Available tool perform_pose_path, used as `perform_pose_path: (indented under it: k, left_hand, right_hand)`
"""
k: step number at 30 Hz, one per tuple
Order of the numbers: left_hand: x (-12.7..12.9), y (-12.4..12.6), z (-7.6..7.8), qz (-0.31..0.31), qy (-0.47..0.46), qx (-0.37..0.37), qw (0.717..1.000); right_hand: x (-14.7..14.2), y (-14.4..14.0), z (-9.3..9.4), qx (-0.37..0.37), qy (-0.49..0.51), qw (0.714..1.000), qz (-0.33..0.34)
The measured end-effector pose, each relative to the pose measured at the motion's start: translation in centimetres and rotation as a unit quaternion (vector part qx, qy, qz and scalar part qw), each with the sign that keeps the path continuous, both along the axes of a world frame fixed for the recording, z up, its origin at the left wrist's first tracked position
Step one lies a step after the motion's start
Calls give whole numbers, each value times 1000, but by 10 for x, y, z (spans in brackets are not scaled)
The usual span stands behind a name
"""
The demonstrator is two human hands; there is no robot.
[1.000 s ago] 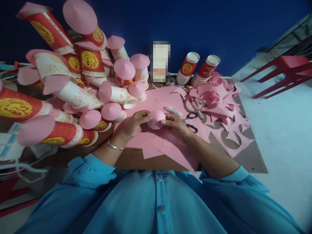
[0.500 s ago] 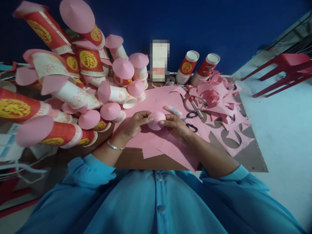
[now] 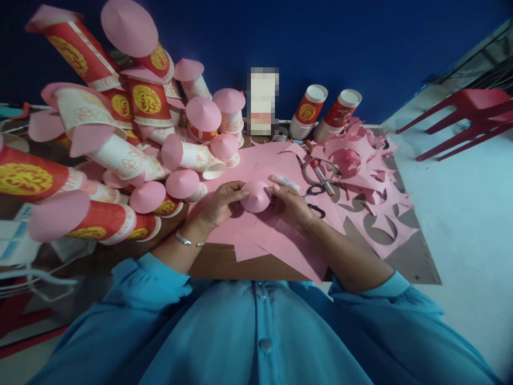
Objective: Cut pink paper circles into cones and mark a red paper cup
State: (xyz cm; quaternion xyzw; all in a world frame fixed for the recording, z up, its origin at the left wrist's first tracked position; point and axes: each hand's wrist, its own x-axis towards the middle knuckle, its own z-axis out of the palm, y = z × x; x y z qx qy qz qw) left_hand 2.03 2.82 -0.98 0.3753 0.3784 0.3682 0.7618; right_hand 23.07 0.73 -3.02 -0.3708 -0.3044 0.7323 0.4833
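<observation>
Fingers [image 3: 240, 193] of the left hand [image 3: 219, 206] and right hand [image 3: 292, 206] are pinching a small pink paper cone [image 3: 256, 195] from both sides, just above pink paper sheets [image 3: 256, 160] on the tabletop [image 3: 216, 262]. Scissors [image 3: 315, 199] are lying just beside the right hand, and paper cups [image 3: 148, 101] capped with pink cones are piling up to the left.

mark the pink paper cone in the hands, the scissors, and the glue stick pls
Small pink paper cone [image 3: 255, 195], head view, on its sloping outer face between both hands.
Black-handled metal scissors [image 3: 316, 209], head view, on a black finger loop.
White glue stick [image 3: 285, 182], head view, on the middle of its barrel.
</observation>
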Motion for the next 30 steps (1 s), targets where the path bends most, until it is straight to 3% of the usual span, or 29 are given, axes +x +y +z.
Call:
perform_pose_path:
  k: [7, 18, 24, 30]
  left_hand:
    - [1, 0, 1, 8, -11, -5, 1000]
    - [0, 1, 0, 2, -3, -9, 1000]
    - [2, 1, 2, 24, -8, 10, 1000]
    - [0, 2, -1, 8, -3, -2, 1000]
  right_hand:
    - [2, 1, 0, 18, -28, 999, 29]
    - [2, 3, -5, -3, -18, 999, -27]
    - [3, 3, -1, 36, -66, 997, -11]
    - [0, 3, 3, 26, -28, 999, -29]
